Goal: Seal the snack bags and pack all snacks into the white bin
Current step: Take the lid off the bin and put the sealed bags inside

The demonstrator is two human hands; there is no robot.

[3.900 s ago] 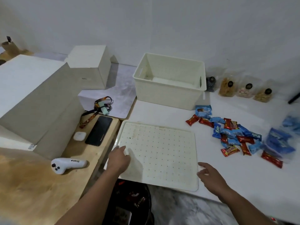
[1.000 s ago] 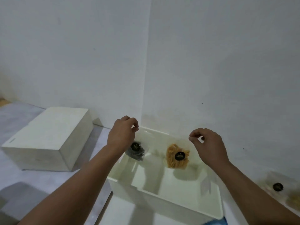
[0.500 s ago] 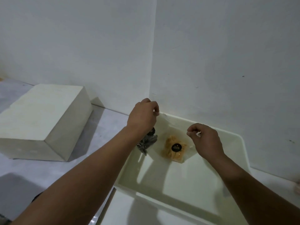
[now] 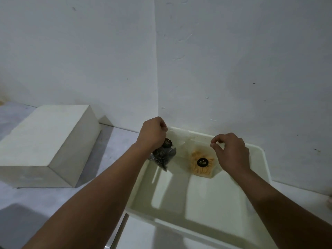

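Observation:
The white bin point(image 4: 181, 228) stands in the corner against the wall, below my arms. My left hand point(image 4: 152, 134) grips the top of a clear bag of dark snacks point(image 4: 164, 157), which hangs tilted at the bin's back left. My right hand point(image 4: 231, 151) pinches the top corner of a clear bag of yellow snack sticks point(image 4: 201, 165) with a round black label. That bag sits low inside the bin near the back wall. Whether either bag's seal is closed cannot be made out.
A closed white box point(image 4: 45, 141) sits on the grey surface to the left of the bin. White walls meet in a corner right behind the bin. A sliver of another object point(image 4: 329, 201) shows at the far right edge.
Since one second ago both hands have lowered the two bags deeper into the bin, and my view has tilted down. Earlier still, my hands were at the perforated board with the bin empty.

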